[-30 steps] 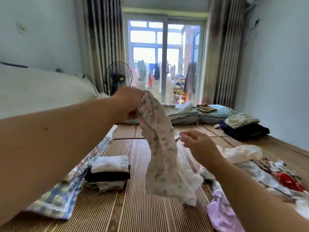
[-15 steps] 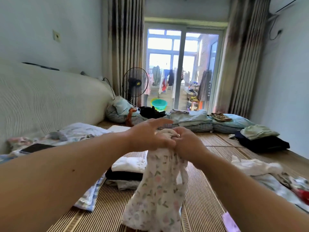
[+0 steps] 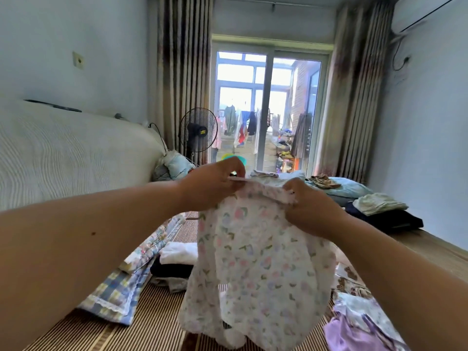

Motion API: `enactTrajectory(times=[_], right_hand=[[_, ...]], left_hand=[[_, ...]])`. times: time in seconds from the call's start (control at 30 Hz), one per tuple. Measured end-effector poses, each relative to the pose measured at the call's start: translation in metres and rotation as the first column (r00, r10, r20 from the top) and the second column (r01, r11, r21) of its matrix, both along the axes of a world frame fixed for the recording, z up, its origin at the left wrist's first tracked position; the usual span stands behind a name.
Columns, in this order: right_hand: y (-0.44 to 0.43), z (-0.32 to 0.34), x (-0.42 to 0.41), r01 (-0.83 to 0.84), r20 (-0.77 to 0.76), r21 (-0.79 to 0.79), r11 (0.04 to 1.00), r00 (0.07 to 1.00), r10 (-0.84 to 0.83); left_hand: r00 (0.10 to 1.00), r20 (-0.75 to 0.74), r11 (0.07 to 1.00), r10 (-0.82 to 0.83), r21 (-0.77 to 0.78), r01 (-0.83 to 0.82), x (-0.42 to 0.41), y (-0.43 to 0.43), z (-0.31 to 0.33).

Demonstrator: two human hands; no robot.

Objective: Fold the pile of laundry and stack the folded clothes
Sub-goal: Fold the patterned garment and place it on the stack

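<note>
A white floral garment (image 3: 255, 269) hangs spread out in front of me above the striped mat (image 3: 141, 330). My left hand (image 3: 212, 186) pinches its top edge on the left, and my right hand (image 3: 309, 206) grips the top edge on the right. Behind the garment, a small folded stack (image 3: 174, 262) of white and dark clothes lies on the mat. Unfolded laundry (image 3: 359, 323), purple and patterned, lies at the lower right, partly hidden by my right arm.
A checked blue quilt (image 3: 119, 295) lies left of the stack beside the bed (image 3: 63, 153). Folded bedding (image 3: 347, 188) and a dark pile with a green cloth (image 3: 379, 211) sit at the far right. A standing fan (image 3: 198, 131) stands by the glass door.
My hands have moved apart along the garment's top edge, so it now hangs spread wide instead of bunched. A second ago only my left hand held it up.
</note>
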State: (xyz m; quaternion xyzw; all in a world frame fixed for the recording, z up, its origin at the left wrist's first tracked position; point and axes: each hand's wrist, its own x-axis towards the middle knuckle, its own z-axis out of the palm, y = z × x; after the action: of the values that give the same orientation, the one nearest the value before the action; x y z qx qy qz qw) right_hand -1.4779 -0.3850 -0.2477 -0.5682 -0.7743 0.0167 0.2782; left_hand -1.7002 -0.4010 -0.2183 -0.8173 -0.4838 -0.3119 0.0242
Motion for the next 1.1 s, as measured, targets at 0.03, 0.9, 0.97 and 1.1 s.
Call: enactTrajectory(times=[0.03, 0.9, 0.97, 1.1], right_hand=[[0.002, 0.0, 0.009, 0.04, 0.011, 0.034, 0.999, 0.999, -0.04], [-0.044, 0.076, 0.057, -0.56, -0.547, -0.165, 0.812, 0.737, 0.398], [-0.042, 0.084, 0.067, -0.583, -0.625, -0.147, 0.799, 0.681, 0.382], [-0.027, 0.089, 0.087, -0.427, -0.635, -0.152, 0.892, 0.733, 0.243]], left_hand=[[1.0, 0.007, 1.0, 0.004, 0.007, -0.004, -0.004, 0.0, 0.003], [0.867, 0.378, 0.649, -0.326, -0.577, 0.496, 0.045, 0.007, -0.038], [0.888, 0.353, 0.664, -0.296, -0.592, 0.457, 0.051, 0.01, -0.037], [0.905, 0.36, 0.777, -0.225, -0.494, 0.39, 0.052, 0.014, -0.01]])
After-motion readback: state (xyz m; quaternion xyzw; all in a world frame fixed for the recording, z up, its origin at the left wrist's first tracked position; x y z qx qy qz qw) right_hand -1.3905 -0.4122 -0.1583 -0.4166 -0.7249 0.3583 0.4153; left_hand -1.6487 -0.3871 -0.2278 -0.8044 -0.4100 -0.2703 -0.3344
